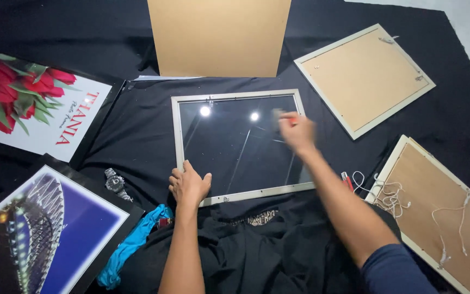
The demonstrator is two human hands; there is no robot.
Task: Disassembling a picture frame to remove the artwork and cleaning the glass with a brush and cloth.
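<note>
A white picture frame (179, 130) with a glass pane lies flat on the black cloth in front of me, and two ceiling lights reflect in the glass. My left hand (189, 184) rests flat on the frame's near left corner, fingers spread. My right hand (297, 132) is over the pane's upper right part, blurred, and closed around a small object (278, 116) with an orange part. I cannot make out what kind of object it is.
A brown backing board (218, 35) stands at the back. Two frames lie face down at right (365, 79) (436, 201), the nearer with white string. At left are a tulip poster (33, 106), a night-stadium poster (39, 228), a wristwatch (115, 182) and a blue cloth (131, 245).
</note>
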